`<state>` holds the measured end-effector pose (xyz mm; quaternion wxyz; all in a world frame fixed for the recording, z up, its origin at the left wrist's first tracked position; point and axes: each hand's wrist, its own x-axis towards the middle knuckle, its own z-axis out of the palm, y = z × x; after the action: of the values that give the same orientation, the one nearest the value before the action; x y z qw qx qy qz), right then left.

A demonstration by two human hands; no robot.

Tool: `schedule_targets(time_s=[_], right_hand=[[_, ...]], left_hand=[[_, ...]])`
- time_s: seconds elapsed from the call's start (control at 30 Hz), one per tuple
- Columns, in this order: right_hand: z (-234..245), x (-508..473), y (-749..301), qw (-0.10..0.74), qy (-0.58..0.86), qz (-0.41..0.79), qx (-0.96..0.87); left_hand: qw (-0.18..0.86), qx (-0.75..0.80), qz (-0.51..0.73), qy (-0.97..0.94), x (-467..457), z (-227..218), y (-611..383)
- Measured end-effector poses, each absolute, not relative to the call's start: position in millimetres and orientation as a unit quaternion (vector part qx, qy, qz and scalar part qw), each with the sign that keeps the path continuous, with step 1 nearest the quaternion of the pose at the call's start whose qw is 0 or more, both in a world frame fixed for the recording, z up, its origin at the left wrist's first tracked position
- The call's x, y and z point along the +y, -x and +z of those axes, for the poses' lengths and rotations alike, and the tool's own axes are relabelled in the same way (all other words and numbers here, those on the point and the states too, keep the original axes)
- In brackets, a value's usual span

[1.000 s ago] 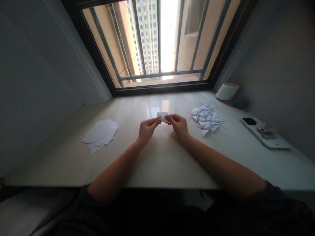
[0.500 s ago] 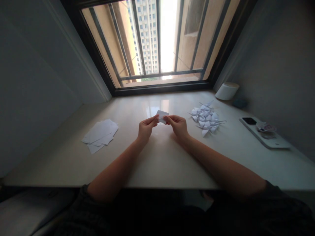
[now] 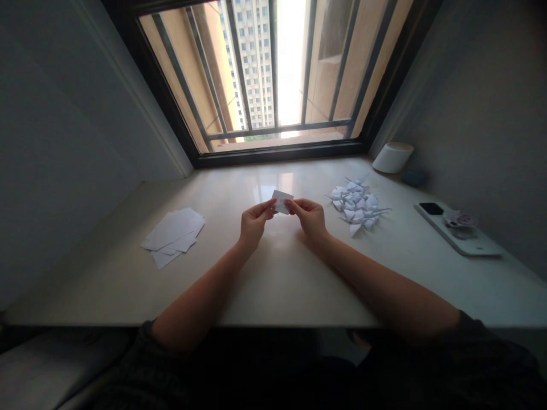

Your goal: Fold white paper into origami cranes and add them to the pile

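Note:
A small piece of white paper (image 3: 282, 196) is held up between my two hands above the middle of the pale tabletop. My left hand (image 3: 256, 220) pinches its left side between thumb and fingers. On the opposite side, my right hand (image 3: 311, 216) grips it the same way, thumb in front. Whether the paper is folded I cannot tell for sure. To the left lies a loose stack of white paper sheets (image 3: 176, 229). A heap of folded white paper pieces (image 3: 356, 206) with pointed ends sits beyond my right hand.
At the right edge lies a phone (image 3: 478, 244) with a ring-like attachment on its back. A white cylindrical object (image 3: 393, 158) stands in the back right corner, a small dark object (image 3: 414, 178) beside it. Behind the tabletop (image 3: 265, 285) is a barred window (image 3: 277, 149).
Both hands keep their hold and place. The paper between them looks slightly flatter and more upright. The whole view has shifted very slightly.

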<state>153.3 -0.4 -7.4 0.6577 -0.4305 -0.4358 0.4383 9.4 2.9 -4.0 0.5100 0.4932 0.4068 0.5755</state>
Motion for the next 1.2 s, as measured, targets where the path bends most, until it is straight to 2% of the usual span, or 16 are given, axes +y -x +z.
schedule_targets(time_s=[0.57, 0.93, 1.2], right_hand=[[-8.9, 0.4, -154.6, 0.67, 0.423, 0.431, -0.431], [-7.4, -2.5, -153.7, 0.663, 0.411, 0.447, -0.439], [-5.5, -2.9, -153.7, 0.656, 0.431, 0.447, -0.429]], left_hand=[[0.52, 0.39, 0.565, -0.508, -1.1, -1.8, -10.3], [0.585, 0.39, 0.576, -0.417, 1.9, -0.7, -9.2], [0.578, 0.391, 0.575, -0.428, 1.2, -1.6, -9.9]])
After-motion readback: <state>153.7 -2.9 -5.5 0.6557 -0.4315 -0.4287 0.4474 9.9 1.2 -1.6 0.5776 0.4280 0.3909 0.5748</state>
